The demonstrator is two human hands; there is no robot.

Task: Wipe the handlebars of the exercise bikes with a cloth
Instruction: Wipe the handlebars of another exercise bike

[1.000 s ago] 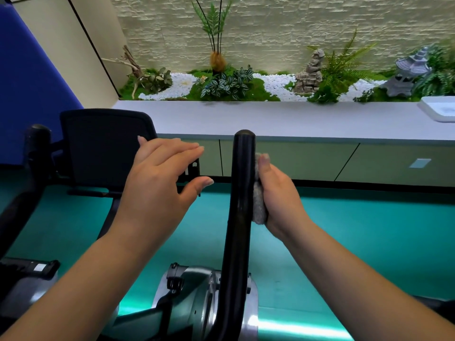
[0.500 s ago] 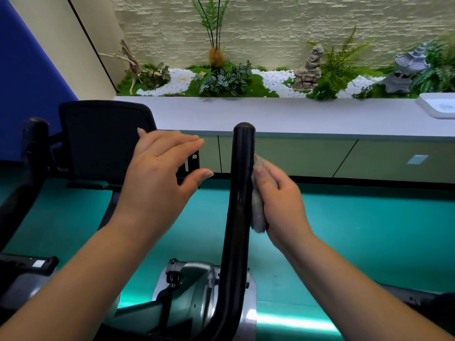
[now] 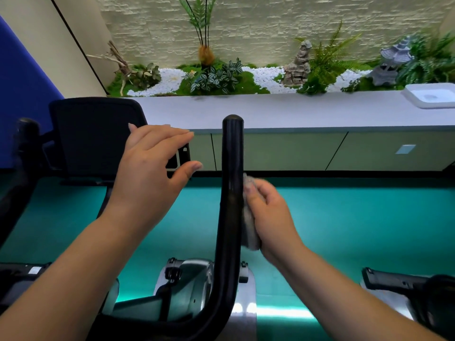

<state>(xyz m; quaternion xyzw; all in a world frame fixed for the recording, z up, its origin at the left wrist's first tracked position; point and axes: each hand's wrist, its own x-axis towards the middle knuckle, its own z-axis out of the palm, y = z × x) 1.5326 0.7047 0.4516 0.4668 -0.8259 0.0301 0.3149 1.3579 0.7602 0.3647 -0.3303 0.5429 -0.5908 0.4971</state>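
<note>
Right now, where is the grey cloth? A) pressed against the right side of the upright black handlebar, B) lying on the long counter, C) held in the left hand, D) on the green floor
A: the right hand holds the grey cloth against the right side of the black handlebar, while the left hand hovers open, holding nothing.

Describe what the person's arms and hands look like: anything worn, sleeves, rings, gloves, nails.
Both forearms are bare right down to the bottom edge of the picture, with no sleeve in view. The left hand and the right hand wear no gloves. No ring, watch or bracelet shows on either. The nails that show are short and look unpainted. The right hand is somewhat blurred, so fine detail there is unclear.
</note>
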